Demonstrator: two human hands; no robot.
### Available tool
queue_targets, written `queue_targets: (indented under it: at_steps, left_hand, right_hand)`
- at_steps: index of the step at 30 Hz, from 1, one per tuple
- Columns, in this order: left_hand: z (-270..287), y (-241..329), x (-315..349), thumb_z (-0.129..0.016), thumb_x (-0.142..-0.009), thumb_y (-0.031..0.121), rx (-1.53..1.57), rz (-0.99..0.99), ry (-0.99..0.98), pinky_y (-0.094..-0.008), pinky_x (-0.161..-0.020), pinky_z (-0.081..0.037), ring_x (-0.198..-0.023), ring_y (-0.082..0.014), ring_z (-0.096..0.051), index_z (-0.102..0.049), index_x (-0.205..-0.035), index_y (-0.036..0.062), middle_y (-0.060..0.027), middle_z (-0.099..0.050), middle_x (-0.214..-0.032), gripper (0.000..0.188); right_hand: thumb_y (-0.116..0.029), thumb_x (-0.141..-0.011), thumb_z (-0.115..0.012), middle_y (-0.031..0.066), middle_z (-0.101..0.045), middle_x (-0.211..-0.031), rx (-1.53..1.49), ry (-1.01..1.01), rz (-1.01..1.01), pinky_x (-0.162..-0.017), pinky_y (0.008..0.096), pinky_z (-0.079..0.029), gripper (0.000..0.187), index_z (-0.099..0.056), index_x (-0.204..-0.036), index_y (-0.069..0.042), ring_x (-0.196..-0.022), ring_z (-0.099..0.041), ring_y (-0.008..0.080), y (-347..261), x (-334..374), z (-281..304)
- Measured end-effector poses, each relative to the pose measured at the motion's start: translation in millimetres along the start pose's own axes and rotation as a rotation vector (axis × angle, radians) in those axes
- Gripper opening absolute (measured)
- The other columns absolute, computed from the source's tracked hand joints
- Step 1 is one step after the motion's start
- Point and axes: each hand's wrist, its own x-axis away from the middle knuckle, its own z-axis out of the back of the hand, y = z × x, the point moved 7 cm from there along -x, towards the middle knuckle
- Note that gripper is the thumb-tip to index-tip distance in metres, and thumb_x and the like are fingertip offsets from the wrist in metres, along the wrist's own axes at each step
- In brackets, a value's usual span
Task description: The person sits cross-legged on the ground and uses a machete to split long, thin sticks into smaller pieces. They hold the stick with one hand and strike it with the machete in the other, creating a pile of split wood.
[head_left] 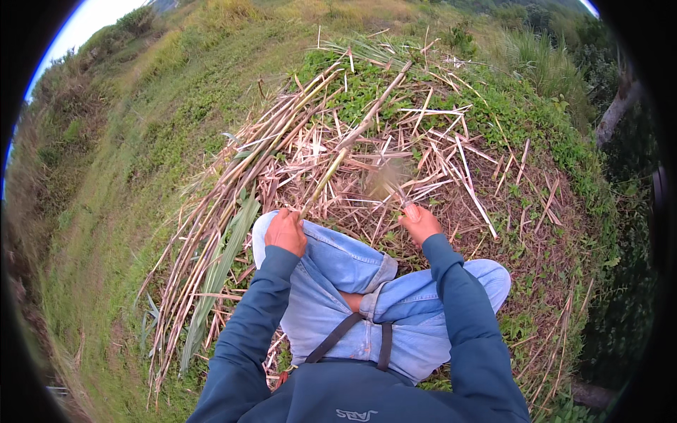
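My left hand [285,231], above my left knee, is closed round the near end of a long cane stalk [331,170]. The stalk slants away to the far right, yellow-green near my hand and brown and dry farther off. My right hand [422,224], over the ground ahead of my right knee, grips a short tool [404,199]. Its front part is smeared by motion, so its kind is not clear; it shows to the right of the stalk, apart from it in the picture. Beneath both lie dry strips of split cane and leaf sheath [310,151].
A long heap of cane stalks [211,211] lies along my left side, with a broad green leaf [222,271] on it. Green creepers [522,113] grow to the far right. A grassy slope [120,211] falls away at left, and a tree trunk [615,109] stands at right.
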Motion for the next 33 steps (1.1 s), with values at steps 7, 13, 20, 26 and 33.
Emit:
queue_targets:
  at_steps: [7,13,20,26,33]
  left_hand:
    - [-11.4,-33.9,-15.9,-0.051,-0.093,0.015,0.251,0.004,-0.249,-0.0389,-0.061,-0.046,-0.066,-0.0282,-0.057,-0.061,-0.097,0.0014,-0.0131,-0.056,-0.084,0.018]
    - [-29.2,-25.2,34.3,-0.042,-0.100,0.022,1.002,0.510,-0.636,-0.0216,-0.039,-0.029,-0.046,-0.0044,-0.034,-0.061,-0.104,0.0060,0.0037,-0.045,-0.069,0.025]
    - [-35.5,-33.8,69.6,-0.041,-0.100,0.018,1.098,0.429,-0.567,-0.0206,-0.040,-0.029,-0.047,-0.0034,-0.035,-0.061,-0.103,0.0042,0.0031,-0.047,-0.069,0.024]
    - [-46.7,-26.4,81.7,-0.040,-0.101,0.021,1.187,0.502,-0.651,-0.0196,-0.038,-0.027,-0.043,-0.0027,-0.030,-0.059,-0.103,0.0048,0.0035,-0.045,-0.068,0.025]
    - [-51.8,-14.3,75.7,-0.040,-0.101,0.026,1.362,0.575,-0.754,-0.0191,-0.036,-0.023,-0.041,-0.0013,-0.028,-0.058,-0.103,0.0065,0.0039,-0.043,-0.067,0.027]
  right_hand:
    - [-0.029,-0.075,-0.064,0.0217,-0.064,-0.078,0.263,0.051,0.349,-0.069,0.0503,-0.048,0.029,-0.057,-0.088,-0.005,-0.078,-0.063,0.0415,-55.2,60.2,-15.4]
    - [-0.030,-0.080,-0.060,0.0191,-0.064,-0.070,0.605,0.052,0.564,-0.060,0.0515,-0.050,0.025,-0.054,-0.089,-0.007,-0.065,-0.064,0.0402,-71.8,86.1,-26.2]
    - [-0.031,-0.080,-0.060,0.0182,-0.065,-0.074,0.800,0.118,0.499,-0.064,0.0492,-0.052,0.025,-0.054,-0.086,-0.007,-0.068,-0.065,0.0373,-88.2,32.4,9.9]
    - [-0.031,-0.078,-0.062,0.0160,-0.065,-0.071,0.876,0.189,0.400,-0.059,0.0484,-0.051,0.027,-0.055,-0.092,-0.008,-0.067,-0.065,0.0352,-61.0,6.9,19.9]
    - [-0.027,-0.077,-0.065,0.0158,-0.066,-0.073,0.807,0.098,0.559,-0.061,0.0483,-0.052,0.028,-0.055,-0.096,-0.009,-0.067,-0.065,0.0359,-66.6,50.8,11.3]
